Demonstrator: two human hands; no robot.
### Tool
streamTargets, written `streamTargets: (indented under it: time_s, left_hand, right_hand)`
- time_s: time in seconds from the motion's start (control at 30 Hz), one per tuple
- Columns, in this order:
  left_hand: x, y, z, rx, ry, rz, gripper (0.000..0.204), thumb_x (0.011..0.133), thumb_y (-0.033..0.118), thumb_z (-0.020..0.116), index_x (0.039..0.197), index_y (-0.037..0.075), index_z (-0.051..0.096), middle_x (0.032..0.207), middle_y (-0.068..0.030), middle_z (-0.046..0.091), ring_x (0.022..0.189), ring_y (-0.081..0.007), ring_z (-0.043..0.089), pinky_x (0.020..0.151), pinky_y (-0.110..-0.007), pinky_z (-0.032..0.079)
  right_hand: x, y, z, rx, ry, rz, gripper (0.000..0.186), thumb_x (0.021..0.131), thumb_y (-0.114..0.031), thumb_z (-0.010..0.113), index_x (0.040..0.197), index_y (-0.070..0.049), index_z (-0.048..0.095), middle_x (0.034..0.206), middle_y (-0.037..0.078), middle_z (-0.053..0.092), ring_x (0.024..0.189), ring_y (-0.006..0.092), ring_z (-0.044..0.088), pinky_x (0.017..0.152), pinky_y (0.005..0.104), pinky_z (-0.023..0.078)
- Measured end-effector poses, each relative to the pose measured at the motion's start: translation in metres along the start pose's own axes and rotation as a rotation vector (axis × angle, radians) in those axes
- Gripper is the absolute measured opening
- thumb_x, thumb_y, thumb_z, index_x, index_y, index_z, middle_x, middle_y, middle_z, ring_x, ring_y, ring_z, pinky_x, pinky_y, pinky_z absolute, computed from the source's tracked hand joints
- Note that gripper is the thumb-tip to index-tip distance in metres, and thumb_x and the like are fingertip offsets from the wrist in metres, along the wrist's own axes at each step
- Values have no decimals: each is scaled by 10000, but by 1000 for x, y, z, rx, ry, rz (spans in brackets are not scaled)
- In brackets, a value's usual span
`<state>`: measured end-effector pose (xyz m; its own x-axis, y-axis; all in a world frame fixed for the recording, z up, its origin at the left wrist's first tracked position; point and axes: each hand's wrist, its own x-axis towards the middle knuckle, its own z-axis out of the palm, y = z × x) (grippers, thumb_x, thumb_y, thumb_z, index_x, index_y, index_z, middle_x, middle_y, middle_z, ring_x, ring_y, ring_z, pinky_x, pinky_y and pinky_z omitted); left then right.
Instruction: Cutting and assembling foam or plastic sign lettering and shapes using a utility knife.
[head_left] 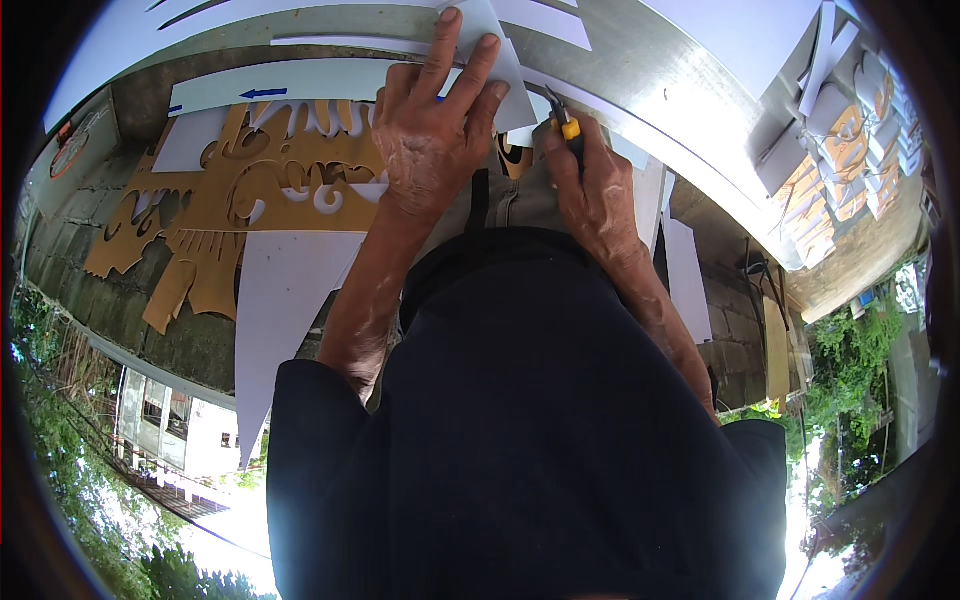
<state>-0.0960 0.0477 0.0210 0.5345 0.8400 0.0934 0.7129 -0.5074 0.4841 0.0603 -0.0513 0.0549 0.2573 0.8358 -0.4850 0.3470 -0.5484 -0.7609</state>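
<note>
Head view: left hand (428, 150) at 11 o'clock, fingers spread, tips pressed on a pale flat piece (513, 88) at 12 o'clock; the piece lies beneath and to the 3 o'clock side of them. Right hand (598, 185) at 1 o'clock, fingers clamped on a black-and-yellow cutter (571, 130). Blade points to 11 o'clock, near the piece's edge; contact cannot be told. Brown cut-out sheet (305, 212) at 10 o'clock.
</note>
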Motion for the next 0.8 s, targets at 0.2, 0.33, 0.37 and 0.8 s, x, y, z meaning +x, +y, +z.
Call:
streamTargets:
  time_s: [0.2,0.33,0.37,0.8]
  left_hand:
    - [3,3,1,-140,-5,-35,389,849,220,793,1221,127,727,1431,-159,567,955,-296,743,746,-355,627]
    - [3,1,2,-165,-17,-56,373,859,209,788,1211,104,727,1407,-190,576,1032,-307,724,770,-354,631]
    - [2,-1,3,-173,-10,-52,371,861,212,788,1210,100,727,1401,-191,580,1025,-307,727,766,-352,631]
    - [7,5,-4,-156,-26,-68,372,847,236,804,1196,126,740,1383,-174,598,1031,-291,726,787,-342,622]
  right_hand:
    - [-14,-7,-5,48,-76,160,333,950,-84,601,1211,41,437,833,293,643,725,431,679,623,501,507]
    - [-20,-2,-3,-14,-100,75,312,958,-73,587,1205,38,430,818,294,632,742,471,658,632,517,497]
    - [-21,-3,-2,-4,-100,83,308,959,-73,585,1202,38,430,813,294,628,749,479,653,634,519,494]
    - [-5,-14,-1,-15,-16,30,289,993,-124,578,1201,34,456,850,286,650,738,460,674,605,512,514]
